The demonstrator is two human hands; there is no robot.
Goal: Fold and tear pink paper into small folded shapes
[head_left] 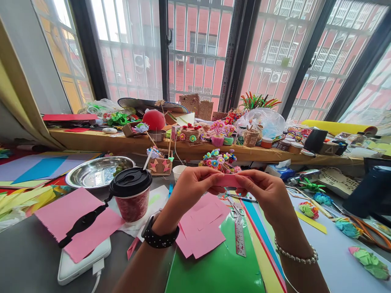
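Between my two hands a small folded strip of pink paper (pixel 230 180) is held up level above the table. My left hand (pixel 200 183) pinches its left end with thumb and fingers, and a black dotted watch band circles that wrist. At the right end, my right hand (pixel 259 185) grips it the same way; a beaded bracelet hangs on that arm. Below them lie several loose pink paper pieces (pixel 204 238) on a glossy green sheet (pixel 214 272). Beside these are a pair of scissors (pixel 236 208) and a patterned ruler (pixel 240 238).
A lidded paper cup (pixel 131 203) stands left of my left arm, near a metal bowl (pixel 79 173) and a white power bank (pixel 65 266) under pink paper. Crumpled paper flowers (pixel 348 226) lie at right. Crafts crowd the windowsill (pixel 91 140), with a flower bunch (pixel 218 158) below it.
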